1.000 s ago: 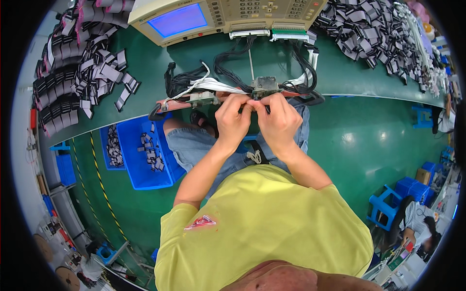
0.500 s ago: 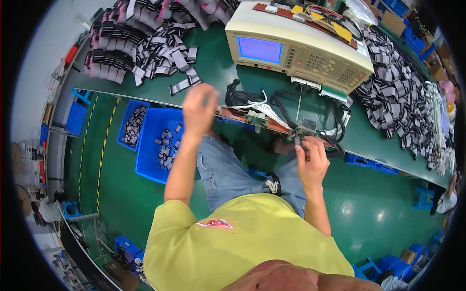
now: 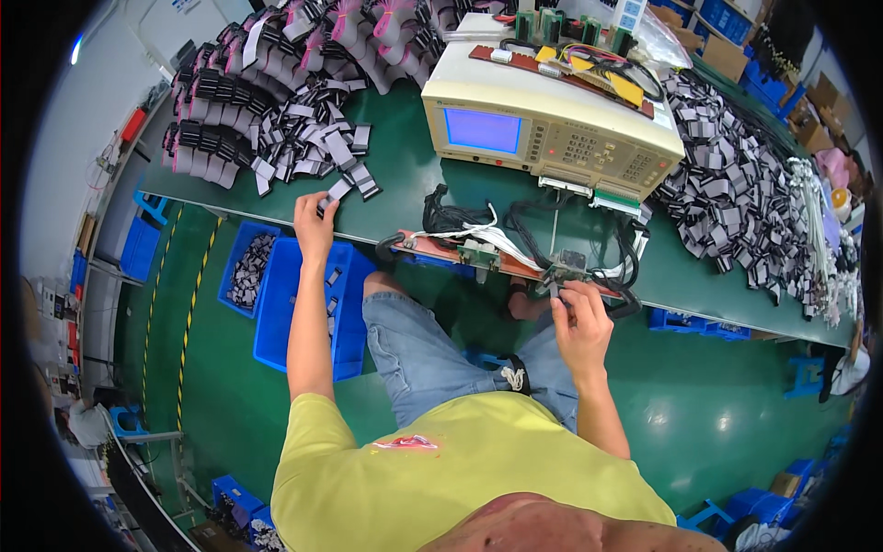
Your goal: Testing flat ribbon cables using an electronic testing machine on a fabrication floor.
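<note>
grey flat ribbon cable touches the left hand.

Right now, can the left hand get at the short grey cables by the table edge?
Probably yes: the left hand is at the nearest grey cable, and nothing visible stands in the way.

Left hand: at near edge of table, fingers at a ribbon cable. Beyond it, on table, piled ribbon cables. Under left forearm, large bin with cables inside; small bin just left, also with cables. Between hands, fixture strip along table's near edge. Right hand: just before connector block. Beyond that, wire bundles, then instrument on table. Right of instrument, cable heap.
</note>
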`<action>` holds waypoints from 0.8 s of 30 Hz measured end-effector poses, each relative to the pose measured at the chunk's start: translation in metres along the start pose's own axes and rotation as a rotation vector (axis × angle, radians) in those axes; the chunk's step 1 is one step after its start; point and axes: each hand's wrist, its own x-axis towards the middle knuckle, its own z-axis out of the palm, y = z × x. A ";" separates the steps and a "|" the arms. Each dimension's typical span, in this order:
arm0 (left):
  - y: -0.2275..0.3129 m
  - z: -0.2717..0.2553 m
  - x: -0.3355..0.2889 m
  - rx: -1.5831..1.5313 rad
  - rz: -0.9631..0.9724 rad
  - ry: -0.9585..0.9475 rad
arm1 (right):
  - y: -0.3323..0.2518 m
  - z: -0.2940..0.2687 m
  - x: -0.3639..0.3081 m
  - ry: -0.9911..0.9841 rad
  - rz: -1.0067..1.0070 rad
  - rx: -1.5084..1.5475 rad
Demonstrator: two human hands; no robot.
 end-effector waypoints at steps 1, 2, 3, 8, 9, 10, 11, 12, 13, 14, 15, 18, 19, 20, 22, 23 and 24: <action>-0.002 -0.001 0.003 0.018 0.126 0.110 | -0.001 0.000 0.000 0.004 -0.006 -0.004; -0.003 -0.001 0.006 0.013 0.128 0.115 | -0.001 0.000 0.000 0.004 0.000 -0.008; -0.005 0.000 0.010 -0.041 0.072 0.147 | -0.002 0.000 0.000 0.004 0.007 -0.012; 0.007 0.026 0.030 -0.234 0.054 0.082 | -0.002 0.005 -0.002 -0.020 -0.025 -0.113; 0.008 0.032 0.033 -0.212 0.081 0.087 | -0.003 0.006 -0.002 -0.055 -0.028 -0.167; 0.008 0.039 0.032 -0.188 0.031 0.059 | -0.003 0.005 -0.003 -0.039 -0.026 -0.176; 0.004 0.043 0.032 -0.174 0.026 0.062 | -0.002 0.005 -0.002 -0.063 -0.075 -0.216; -0.001 0.044 0.033 -0.159 0.021 0.068 | -0.002 0.004 -0.001 -0.087 -0.124 -0.256; -0.003 0.048 0.032 -0.174 0.033 0.070 | -0.002 0.002 0.000 -0.071 -0.124 -0.268; -0.005 0.051 0.031 -0.177 0.012 0.060 | -0.002 0.000 0.000 -0.153 -0.112 -0.292; -0.008 0.055 0.030 -0.178 -0.011 0.050 | -0.002 -0.001 0.000 -0.237 -0.099 -0.315; -0.003 0.051 0.027 -0.184 0.010 0.014 | 0.005 0.000 0.001 -0.328 -0.095 -0.397; -0.003 0.049 0.025 -0.184 0.013 0.019 | 0.006 0.003 0.001 -0.305 -0.133 -0.422; -0.003 0.049 0.025 -0.134 0.035 0.019 | 0.007 0.005 0.000 -0.303 -0.133 -0.421; -0.004 0.051 0.026 -0.062 0.057 0.009 | 0.011 0.008 -0.004 -0.252 -0.151 -0.422; -0.005 0.053 0.027 -0.053 0.064 0.014 | 0.011 0.009 -0.005 -0.225 -0.157 -0.413; -0.007 0.053 0.029 -0.044 0.071 0.014 | 0.013 0.011 -0.005 -0.194 -0.166 -0.411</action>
